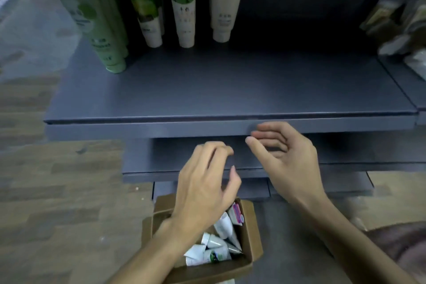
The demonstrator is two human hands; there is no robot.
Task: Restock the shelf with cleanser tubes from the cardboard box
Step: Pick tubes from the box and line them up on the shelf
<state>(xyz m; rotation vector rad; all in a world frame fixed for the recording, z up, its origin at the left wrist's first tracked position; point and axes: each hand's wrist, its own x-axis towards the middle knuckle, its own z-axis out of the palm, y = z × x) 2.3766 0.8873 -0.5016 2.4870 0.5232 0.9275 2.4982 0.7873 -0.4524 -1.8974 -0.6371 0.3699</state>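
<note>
I'm looking down at the grey shelf (230, 90), the biggest thing in my view and my anchor for everything else. Most of its top board is bare. At its back left stand four tubes, caps down: a green tube (96, 30) nearest the shelf's left front, then a green-and-white tube (147, 18), a white tube with a cow print (184, 6), and a beige tube (224, 0) marked "Facial". Off the shelf's right end I can see blurred packets (401, 20); I can't tell what they are. Left of the shelf there's wood-pattern floor (46, 191).

Below the shelf's front edge, down on the floor, sits the open cardboard box (252, 237), with a heap of small cleanser tubes (214, 246) lying in it, mostly white, one with a pink label at the box's far corner.

Now the hands. My left hand (207, 186) hangs over the box, below the shelf's lip, fingers loosely bent, gripping nothing. My right hand (288, 156) is just in front of the shelf's front edge, palm turned inward, fingers relaxed and slightly curved, empty too. The two hands are near each other, not touching.
</note>
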